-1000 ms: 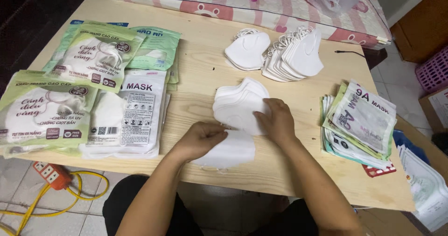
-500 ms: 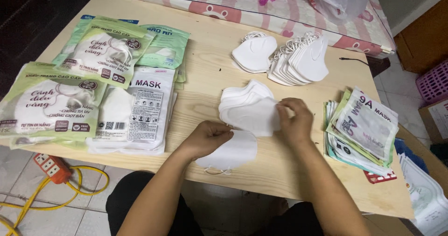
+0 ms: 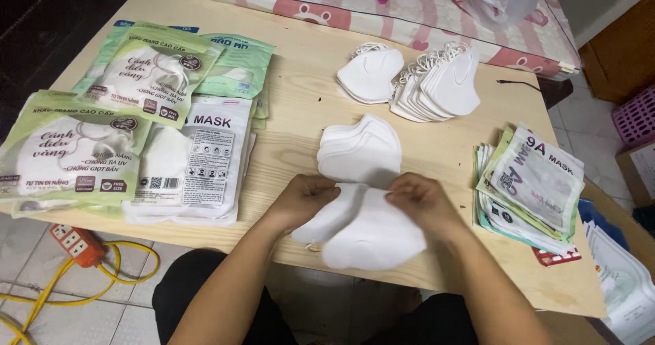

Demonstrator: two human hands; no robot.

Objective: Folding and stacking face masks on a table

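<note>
Two white folded face masks (image 3: 372, 232) lie fanned at the near edge of a light wooden table (image 3: 300, 106). My left hand (image 3: 303, 198) pinches the left one at its top edge, and my right hand (image 3: 419, 198) pinches the top of the right one. Just beyond my hands sits a small stack of white masks (image 3: 361, 151). Farther back lie a small pile of masks (image 3: 372, 76) and a larger fanned row of masks (image 3: 440, 82) with ear loops.
Green and white packaged masks (image 3: 129, 133) cover the table's left side. A stack of empty printed pouches (image 3: 532, 181) lies at the right. A striped mattress (image 3: 409, 11) borders the far edge. An orange power strip with yellow cable (image 3: 78, 246) lies on the floor.
Both hands have drawn toward me and together, pulling a second mask down from the stack onto the one at the table's edge. The camera has shifted slightly.
</note>
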